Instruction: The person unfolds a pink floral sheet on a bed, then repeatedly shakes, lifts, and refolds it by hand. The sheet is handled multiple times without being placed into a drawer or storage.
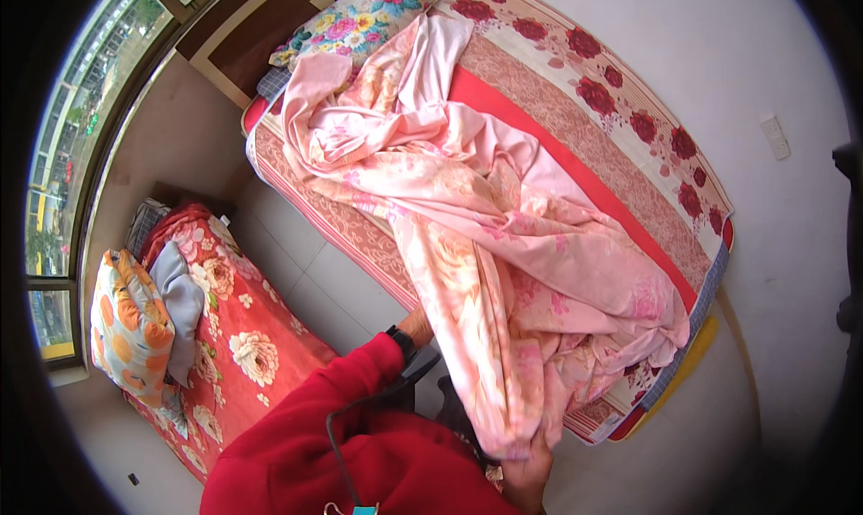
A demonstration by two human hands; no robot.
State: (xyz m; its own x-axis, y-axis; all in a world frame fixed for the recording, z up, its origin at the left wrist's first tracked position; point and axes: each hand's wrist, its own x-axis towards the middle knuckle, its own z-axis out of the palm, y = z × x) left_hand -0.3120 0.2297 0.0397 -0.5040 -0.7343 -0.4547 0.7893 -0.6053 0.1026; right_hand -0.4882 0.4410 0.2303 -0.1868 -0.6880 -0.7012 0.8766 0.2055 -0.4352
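A pink floral fabric cover [472,245] lies crumpled and twisted over a bed with a rose-patterned sheet [573,104]. My right hand [529,474], at the bottom, is closed on the gathered near end of the cover, which hangs off the bed's side. My left hand [418,325], with a dark watch on the wrist, reaches to the cover's left edge; its fingers are hidden behind the fabric. A red strip of cloth [573,171] shows beside the cover. At the bed's head rests a colourful floral pillow [357,23].
To the left stands a second bed with a red floral blanket [236,333], an orange-patterned pillow [128,319] and a grey pillow [179,306]. Tiled floor [317,272] lies between the beds. A brown headboard [249,40] stands by the window. A wall socket [775,137] is at right.
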